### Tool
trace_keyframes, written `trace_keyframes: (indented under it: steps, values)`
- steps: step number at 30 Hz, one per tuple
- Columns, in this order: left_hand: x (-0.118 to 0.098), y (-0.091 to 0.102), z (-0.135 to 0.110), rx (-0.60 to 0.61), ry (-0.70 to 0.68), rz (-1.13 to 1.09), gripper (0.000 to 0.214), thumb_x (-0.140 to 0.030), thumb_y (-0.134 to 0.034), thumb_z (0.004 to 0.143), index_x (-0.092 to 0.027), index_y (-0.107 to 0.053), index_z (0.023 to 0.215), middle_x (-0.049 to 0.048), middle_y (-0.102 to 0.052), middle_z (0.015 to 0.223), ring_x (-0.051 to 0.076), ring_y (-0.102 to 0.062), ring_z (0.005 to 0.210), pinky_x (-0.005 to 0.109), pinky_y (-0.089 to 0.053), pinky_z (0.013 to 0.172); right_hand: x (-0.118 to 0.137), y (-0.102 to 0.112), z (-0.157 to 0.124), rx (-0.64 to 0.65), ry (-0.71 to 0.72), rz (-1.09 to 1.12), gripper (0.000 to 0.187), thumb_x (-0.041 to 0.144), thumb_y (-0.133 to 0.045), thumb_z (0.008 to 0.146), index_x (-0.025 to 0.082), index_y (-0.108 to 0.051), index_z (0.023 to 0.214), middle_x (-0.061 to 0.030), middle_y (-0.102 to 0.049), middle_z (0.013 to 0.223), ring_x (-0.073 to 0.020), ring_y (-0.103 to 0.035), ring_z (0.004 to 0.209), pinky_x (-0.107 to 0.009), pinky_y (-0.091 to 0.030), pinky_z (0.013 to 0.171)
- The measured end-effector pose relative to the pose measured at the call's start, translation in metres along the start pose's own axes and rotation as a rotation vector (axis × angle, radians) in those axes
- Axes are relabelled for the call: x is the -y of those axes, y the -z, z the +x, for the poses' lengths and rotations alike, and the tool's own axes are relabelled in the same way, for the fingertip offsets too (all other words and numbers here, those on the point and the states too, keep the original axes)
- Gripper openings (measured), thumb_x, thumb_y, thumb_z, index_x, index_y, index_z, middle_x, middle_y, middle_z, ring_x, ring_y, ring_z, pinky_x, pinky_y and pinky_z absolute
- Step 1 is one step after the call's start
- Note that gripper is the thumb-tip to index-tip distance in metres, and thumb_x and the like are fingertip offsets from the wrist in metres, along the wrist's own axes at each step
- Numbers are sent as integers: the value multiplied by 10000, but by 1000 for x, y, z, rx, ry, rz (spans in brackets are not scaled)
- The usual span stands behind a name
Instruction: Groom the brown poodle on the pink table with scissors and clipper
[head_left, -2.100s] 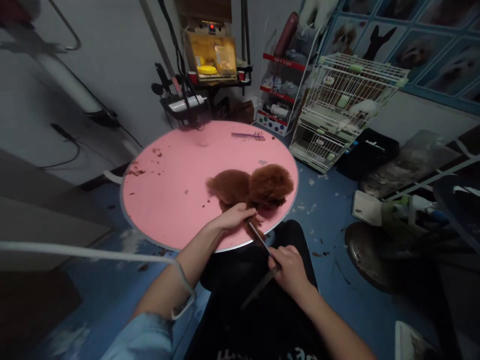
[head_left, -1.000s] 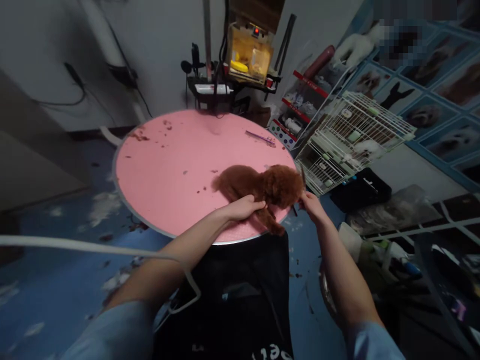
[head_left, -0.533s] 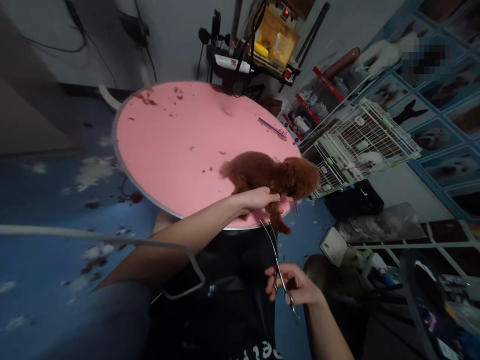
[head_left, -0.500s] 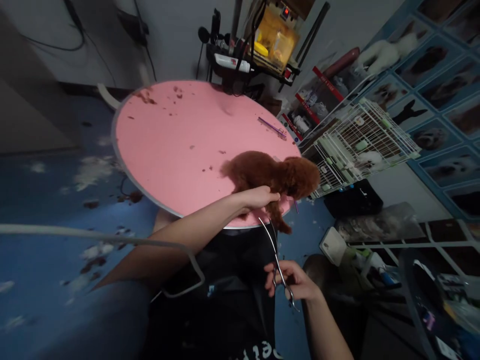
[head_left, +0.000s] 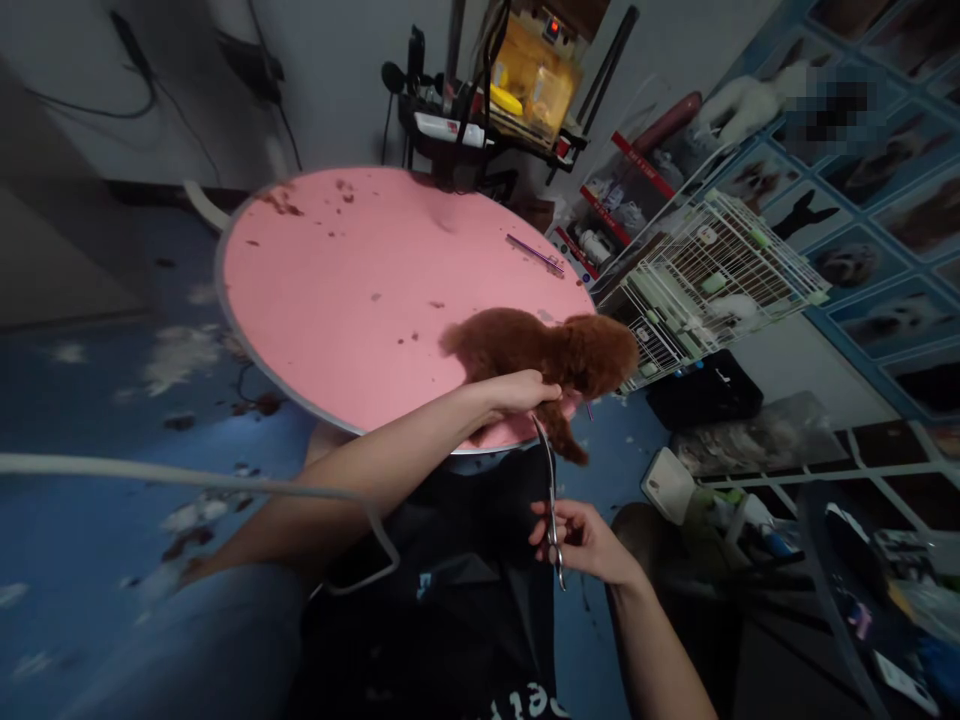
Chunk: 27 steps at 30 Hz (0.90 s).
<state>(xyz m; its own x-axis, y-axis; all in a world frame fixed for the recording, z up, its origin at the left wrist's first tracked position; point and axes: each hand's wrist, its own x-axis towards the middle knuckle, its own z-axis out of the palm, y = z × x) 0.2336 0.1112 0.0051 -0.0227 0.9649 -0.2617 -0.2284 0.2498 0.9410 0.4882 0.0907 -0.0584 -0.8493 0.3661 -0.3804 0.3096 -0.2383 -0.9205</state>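
Observation:
A small brown curly-coated dog [head_left: 517, 340] stands at the near right edge of a round pink grooming table [head_left: 322, 290], its head toward the right. My left hand [head_left: 525, 391] is closed around the dog's front leg near the chest, and the leg's lower part [head_left: 564, 440] sticks out past the table edge. Below it, my right hand [head_left: 581, 540] grips curved scissors [head_left: 553, 490] by the finger rings. The blades point up, close together, with their tips beside the held leg. I cannot tell whether they touch the fur.
Brown hair tufts [head_left: 281, 203] lie on the table, with a purple comb [head_left: 535, 254] near its far right edge. A tool rack [head_left: 450, 130] stands behind. Wire cages [head_left: 720, 270] are at right. A pale curved bar [head_left: 187, 478] crosses the lower left.
The scissors have closed and moved up, bringing their tips nearer the dog's leg. My left hand keeps its hold on the leg. The view has shifted slightly.

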Motion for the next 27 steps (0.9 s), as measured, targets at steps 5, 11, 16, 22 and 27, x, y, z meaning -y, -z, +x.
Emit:
trace_keyframes:
  steps: [5,11,16,22,27]
  values:
    - [-10,-4,-5,25,49,41,224,-153,-537,809,-140,-616,599,34,-634,595,135,-560,620,252,-426,676,0,-3,3,-64,19,-37,521,325,-782,736,177,-585,1194,-58,-693,932,-103,-662,715,-268,-533,723]
    - [-9,-5,-2,56,64,17,262,-161,-538,817,-149,-579,558,18,-602,564,130,-559,584,258,-433,656,0,-6,4,-98,63,-72,552,325,-785,728,175,-570,1214,-57,-695,941,-95,-644,711,-268,-540,726]
    - [-6,-9,3,72,44,-101,270,-146,-565,787,-162,-603,520,15,-567,485,129,-516,502,247,-396,552,3,-6,4,-104,37,-88,512,304,-760,751,166,-570,1205,-51,-694,925,-96,-642,707,-268,-535,714]
    - [11,6,4,4,45,-7,219,-164,-664,722,-167,-601,512,2,-532,468,125,-465,485,255,-359,539,-5,-15,2,-68,-57,-126,434,332,-748,741,172,-595,1114,-40,-686,930,-85,-607,678,-278,-511,724]
    - [35,37,-1,-289,134,-446,122,-240,-680,734,-179,-596,670,-10,-558,588,116,-520,577,226,-446,641,-36,-18,-10,-164,-53,-3,388,457,-779,691,170,-598,877,-20,-665,789,-131,-625,734,-243,-466,665]
